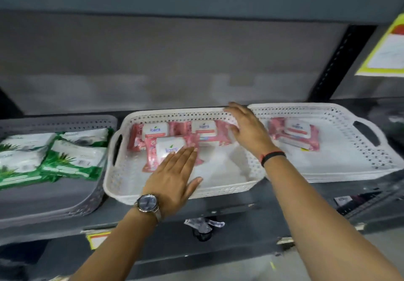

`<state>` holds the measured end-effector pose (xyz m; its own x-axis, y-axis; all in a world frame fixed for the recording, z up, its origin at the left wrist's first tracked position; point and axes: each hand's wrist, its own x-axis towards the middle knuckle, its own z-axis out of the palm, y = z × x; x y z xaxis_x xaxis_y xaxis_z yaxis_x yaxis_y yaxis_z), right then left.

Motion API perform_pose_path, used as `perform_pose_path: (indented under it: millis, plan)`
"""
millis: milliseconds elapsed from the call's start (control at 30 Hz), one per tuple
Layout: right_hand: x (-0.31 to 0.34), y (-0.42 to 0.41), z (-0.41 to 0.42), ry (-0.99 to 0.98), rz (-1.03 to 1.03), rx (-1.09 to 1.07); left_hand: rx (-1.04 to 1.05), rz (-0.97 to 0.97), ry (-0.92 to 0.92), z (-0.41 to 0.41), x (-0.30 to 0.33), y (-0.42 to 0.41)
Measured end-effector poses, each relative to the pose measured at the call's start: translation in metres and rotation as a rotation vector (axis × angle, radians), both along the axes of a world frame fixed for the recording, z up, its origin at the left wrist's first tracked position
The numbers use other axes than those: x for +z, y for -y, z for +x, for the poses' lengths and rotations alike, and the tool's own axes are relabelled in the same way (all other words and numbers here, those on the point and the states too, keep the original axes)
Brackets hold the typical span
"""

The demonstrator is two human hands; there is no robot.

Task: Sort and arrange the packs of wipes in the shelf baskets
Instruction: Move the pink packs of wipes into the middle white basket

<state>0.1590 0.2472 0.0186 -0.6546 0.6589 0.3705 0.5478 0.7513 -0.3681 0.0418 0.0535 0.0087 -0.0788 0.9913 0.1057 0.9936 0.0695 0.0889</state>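
Both hands are flat and spread, grasping nothing. The left hand (172,171) lies palm down over the front of the middle basket (122,184), its fingertips (190,149) resting on the near pink pack (168,149). The right hand (247,127) reaches in over that basket's right rear corner, palm down, fingers against the right end of a rear pink pack (207,132); whether it presses the pack or only hovers over it cannot be told. The middle basket holds three pink packs with white lids: one at rear left (150,131), one at rear right, and the near one overlapping both in front. A fourth pink pack (295,134) lies alone in the right basket (371,160), toward its left rear. The grey basket (65,204) on the left holds green and white packs (72,160) bunched at its rear. The lid print is blurred, and the left hand covers the lower right part of the near pack. The grey basket is cut off at the left edge. All three baskets sit side by side on a dark shelf (218,206), the white two touching. The front half of each basket is bare floor, and the right basket is mostly open.
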Motion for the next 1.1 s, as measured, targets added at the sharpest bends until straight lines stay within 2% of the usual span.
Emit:
perform_pose_path:
  millis: [100,200,367,567,867,1100]
  plan:
    - [0.0,-0.04,0.051,0.025,0.015,-0.215,-0.132,0.05,0.001,0.033,-0.006,-0.037]
    - [-0.006,-0.075,0.096,0.151,-0.044,-0.329,-0.218,0.047,0.014,0.06,-0.017,-0.071]
    - [-0.022,-0.115,0.137,0.53,-0.211,-0.376,-0.3,-0.01,-0.01,0.093,-0.027,-0.105]
    - [-0.033,-0.138,0.144,0.649,-0.306,-0.338,-0.255,0.006,0.023,0.097,-0.037,-0.109]
    - [-0.025,-0.129,0.138,0.487,-0.144,-0.435,-0.239,0.011,0.013,0.096,-0.038,-0.107]
    - [0.025,-0.065,0.093,0.032,0.102,-0.362,-0.136,0.002,0.04,0.056,-0.026,-0.066]
